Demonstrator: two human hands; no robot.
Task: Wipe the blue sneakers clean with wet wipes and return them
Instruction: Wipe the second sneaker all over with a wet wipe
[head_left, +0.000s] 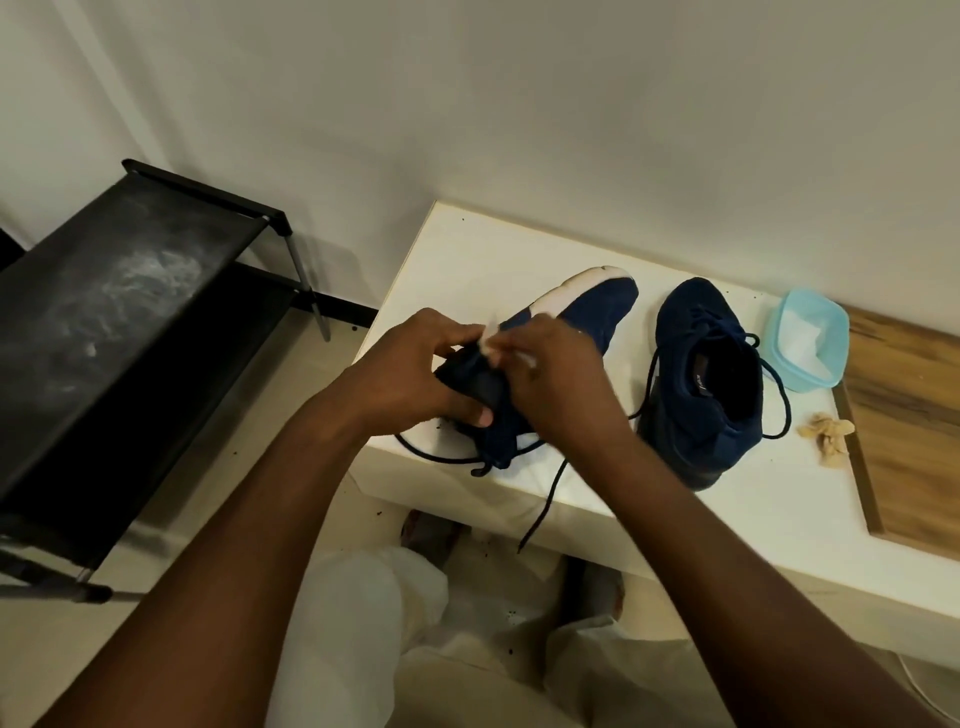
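While my left grip (415, 374) clasps the heel of the tipped blue sneaker (587, 312) over the tabletop (467, 244), my right grip (561, 384) pinches a white wipe (492, 347) against it.

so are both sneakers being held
No, the left hand grips one sneaker while the right hand presses a wipe to it; the other sneaker stands alone on the table.
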